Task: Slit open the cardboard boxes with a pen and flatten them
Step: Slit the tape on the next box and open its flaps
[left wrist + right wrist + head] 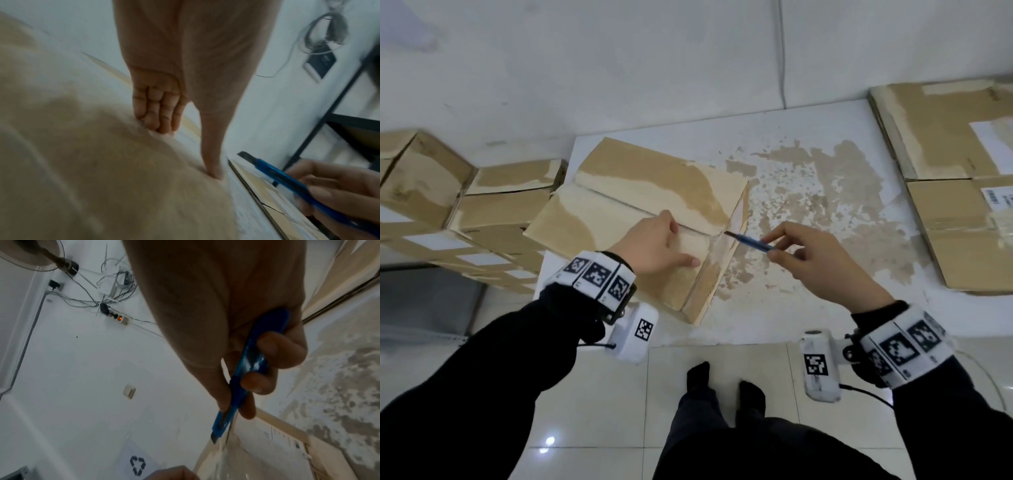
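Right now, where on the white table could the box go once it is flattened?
Free patch: the stained tabletop between the box under the left hand and the flattened cardboard stack at the right edge. Left of the box is crowded with stacked boxes. The right hand with the pen hovers there.

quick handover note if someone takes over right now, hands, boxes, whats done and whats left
Left hand: flat, pressing the top of the box on the white table.
Right hand: grip on the blue pen, tip at the box's right edge by the centre seam.
Done: flattened boxes lie at right.
Left: this box is unflattened; the stacked boxes at left wait.
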### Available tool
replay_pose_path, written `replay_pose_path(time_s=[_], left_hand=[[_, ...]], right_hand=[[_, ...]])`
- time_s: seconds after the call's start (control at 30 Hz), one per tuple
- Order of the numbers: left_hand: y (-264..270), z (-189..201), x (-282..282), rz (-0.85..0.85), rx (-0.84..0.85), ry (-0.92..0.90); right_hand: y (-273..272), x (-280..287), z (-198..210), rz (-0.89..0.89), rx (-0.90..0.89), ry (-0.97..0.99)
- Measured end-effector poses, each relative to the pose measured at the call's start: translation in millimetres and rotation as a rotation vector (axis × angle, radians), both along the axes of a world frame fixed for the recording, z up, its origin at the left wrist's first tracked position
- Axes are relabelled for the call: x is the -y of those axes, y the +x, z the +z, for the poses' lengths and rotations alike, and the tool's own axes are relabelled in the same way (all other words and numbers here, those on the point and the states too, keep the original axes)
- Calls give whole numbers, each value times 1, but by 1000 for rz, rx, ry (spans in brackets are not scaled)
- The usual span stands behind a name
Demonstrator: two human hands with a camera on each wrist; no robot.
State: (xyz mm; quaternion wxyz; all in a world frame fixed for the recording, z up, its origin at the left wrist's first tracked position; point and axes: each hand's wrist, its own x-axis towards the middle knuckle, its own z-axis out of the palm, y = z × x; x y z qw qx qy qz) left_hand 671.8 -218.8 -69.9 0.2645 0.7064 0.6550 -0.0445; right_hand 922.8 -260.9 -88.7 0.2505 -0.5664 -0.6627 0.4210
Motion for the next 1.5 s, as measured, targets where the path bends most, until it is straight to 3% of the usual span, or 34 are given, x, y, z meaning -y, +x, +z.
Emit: replay_pose_path(time_s=[0.07,0.37,0.43,0.57,0.67,0.83,1.0,1.2,1.43,1.5], left_hand=[[2,1,-7,65,60,-79],[15,4,-23,829,668,-295],[20,7,-22,911,765,-338],[19,8,-28,796,612,-240],[14,10,-28,788,683,-337],[15,-7,-20,900,913,-177],[14,-12,-22,900,914,-200],[14,-15,-27,895,943,-220],[12,-14,-20,920,1040,-293],[18,-14,-12,865,1017,-202]], right_hand=[[-11,0,-8,31,14,35],[-24,5,-23,89,103,171],[-26,5,-23,98,115,199],[-30,5,-23,131,132,190],[-30,4,-21,137,120,176],[-24,4,-15,37,195,318],[-30,4,-14,40,254,353],[-53,13,-14,-84,630,466],[-61,-10,-13,-160,658,496],[-48,-15,-9,-167,594,424]])
